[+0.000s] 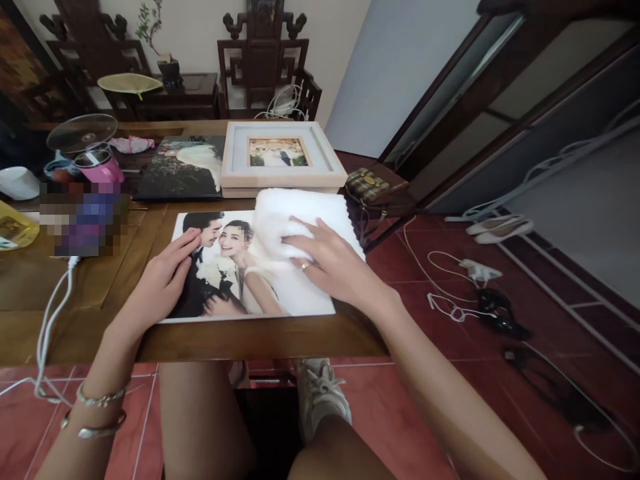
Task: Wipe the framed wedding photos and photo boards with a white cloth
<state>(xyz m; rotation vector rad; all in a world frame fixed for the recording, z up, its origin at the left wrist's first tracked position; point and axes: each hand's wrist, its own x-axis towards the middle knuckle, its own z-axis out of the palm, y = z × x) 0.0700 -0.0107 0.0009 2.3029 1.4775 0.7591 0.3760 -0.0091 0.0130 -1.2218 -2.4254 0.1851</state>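
Photo (245, 277), upper right under white cloth (274, 220)

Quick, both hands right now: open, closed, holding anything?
Left hand: open, fingers extended, resting on the wedding portrait.
Right hand: open, fingers spread on the white plush cloth, which lies over the portrait's right side.

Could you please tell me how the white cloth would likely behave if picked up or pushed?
The white cloth would probably hang floppy, since it creases softly under the right hand. Its fluffy surface suggests it is fairly light for its size. It may slide easily across the photo print, whose face looks smooth and flat.
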